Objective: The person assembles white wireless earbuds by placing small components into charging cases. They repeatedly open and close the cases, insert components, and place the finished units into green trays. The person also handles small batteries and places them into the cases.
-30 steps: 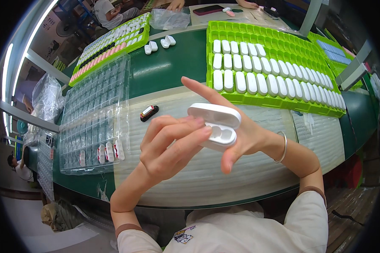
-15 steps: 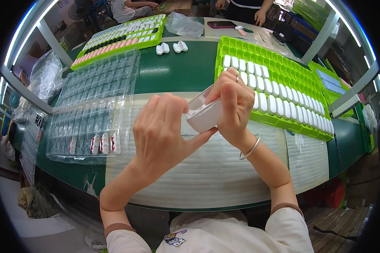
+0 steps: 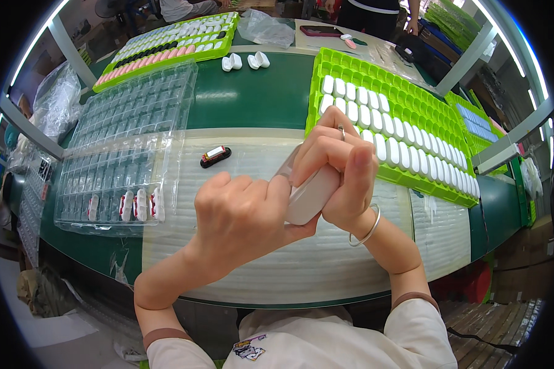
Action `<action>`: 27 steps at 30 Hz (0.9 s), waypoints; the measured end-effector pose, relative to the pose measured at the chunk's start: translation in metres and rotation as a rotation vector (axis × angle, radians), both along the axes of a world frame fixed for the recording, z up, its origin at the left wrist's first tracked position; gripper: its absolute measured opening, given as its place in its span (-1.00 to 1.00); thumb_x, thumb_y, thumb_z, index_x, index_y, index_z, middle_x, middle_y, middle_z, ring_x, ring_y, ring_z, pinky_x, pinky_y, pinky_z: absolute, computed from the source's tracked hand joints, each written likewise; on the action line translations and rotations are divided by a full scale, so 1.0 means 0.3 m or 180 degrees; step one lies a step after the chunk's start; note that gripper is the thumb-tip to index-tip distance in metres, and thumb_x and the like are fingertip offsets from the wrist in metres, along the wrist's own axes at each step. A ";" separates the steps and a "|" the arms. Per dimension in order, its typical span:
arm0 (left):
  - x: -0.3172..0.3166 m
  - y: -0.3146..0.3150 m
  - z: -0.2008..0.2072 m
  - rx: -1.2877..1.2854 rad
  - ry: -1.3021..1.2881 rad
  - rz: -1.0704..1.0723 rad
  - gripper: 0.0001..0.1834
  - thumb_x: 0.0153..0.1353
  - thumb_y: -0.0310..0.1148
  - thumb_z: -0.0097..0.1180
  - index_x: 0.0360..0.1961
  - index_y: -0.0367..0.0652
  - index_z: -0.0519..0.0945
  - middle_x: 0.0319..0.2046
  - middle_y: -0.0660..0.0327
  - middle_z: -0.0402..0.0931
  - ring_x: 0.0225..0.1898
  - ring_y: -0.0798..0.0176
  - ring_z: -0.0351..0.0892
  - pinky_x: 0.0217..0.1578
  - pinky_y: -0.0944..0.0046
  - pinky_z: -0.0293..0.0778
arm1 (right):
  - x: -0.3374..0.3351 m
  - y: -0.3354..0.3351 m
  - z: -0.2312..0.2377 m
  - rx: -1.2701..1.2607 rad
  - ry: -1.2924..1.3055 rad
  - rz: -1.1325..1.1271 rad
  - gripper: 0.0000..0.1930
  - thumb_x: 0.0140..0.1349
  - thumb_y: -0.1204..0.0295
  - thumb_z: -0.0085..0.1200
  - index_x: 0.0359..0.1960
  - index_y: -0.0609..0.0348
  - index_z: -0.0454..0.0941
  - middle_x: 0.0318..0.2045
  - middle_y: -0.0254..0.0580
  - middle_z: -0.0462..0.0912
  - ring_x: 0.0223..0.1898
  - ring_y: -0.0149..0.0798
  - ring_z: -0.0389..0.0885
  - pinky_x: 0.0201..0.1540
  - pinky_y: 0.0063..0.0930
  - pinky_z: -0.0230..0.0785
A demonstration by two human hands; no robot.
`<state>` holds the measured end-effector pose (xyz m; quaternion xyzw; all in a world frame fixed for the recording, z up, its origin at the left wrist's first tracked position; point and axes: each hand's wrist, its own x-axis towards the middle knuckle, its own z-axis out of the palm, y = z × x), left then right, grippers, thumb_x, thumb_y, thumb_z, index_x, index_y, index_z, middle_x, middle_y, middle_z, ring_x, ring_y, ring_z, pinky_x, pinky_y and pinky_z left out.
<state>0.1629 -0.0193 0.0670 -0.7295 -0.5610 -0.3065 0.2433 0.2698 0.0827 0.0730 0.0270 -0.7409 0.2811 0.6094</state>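
Over a pale mat (image 3: 289,270), the left hand (image 3: 235,212) and the right hand (image 3: 349,194) are closed around a white case (image 3: 314,195) held between them, its long axis apparently slanting away and rightward; a small black part (image 3: 216,158) lies beyond, nearer the left hand.

The bench (image 3: 258,98) is seen from the head through a wide fisheye camera, tilted down and forward, with left hand (image 3: 237,212) and right hand (image 3: 351,175) close below.

No words, numbers or signs can be read; any lettering in the small motif (image 3: 249,348) on the shirt (image 3: 338,338) is too small.
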 end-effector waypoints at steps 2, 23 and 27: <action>0.006 -0.008 -0.001 0.0096 0.0011 -0.0126 -0.57 -0.26 -0.09 0.32 -0.77 -0.08 0.32 -0.90 0.37 0.14 -0.86 0.35 0.19 -0.73 0.35 0.05 | 0.003 -0.001 -0.002 0.0084 -0.0020 0.0076 -0.47 0.32 0.34 -0.43 -0.81 0.17 0.39 -0.79 -0.30 0.42 -0.66 -0.27 0.14 -0.54 -0.47 0.07; -0.053 0.012 0.007 0.0895 0.0176 -0.0170 -0.50 -0.16 0.03 0.38 -0.54 -0.01 0.32 -0.64 0.34 0.33 -0.67 0.33 0.29 -0.58 0.32 0.15 | 0.167 0.030 0.021 -0.0262 -0.1578 0.0187 -0.55 -0.02 0.38 0.31 -0.07 0.17 0.45 -0.18 -0.14 0.60 -0.31 -0.26 0.62 -0.24 -0.51 0.47; -0.064 0.035 -0.016 0.2152 0.0165 -0.0922 -0.56 -0.01 -0.01 0.30 -0.43 0.01 0.30 -0.60 0.41 0.50 -0.68 0.41 0.23 -0.58 0.43 0.06 | 0.196 0.011 0.034 -0.0930 -0.1308 0.0725 -0.57 0.01 0.43 0.28 -0.08 0.24 0.44 -0.17 -0.16 0.60 -0.23 -0.28 0.63 -0.17 -0.51 0.48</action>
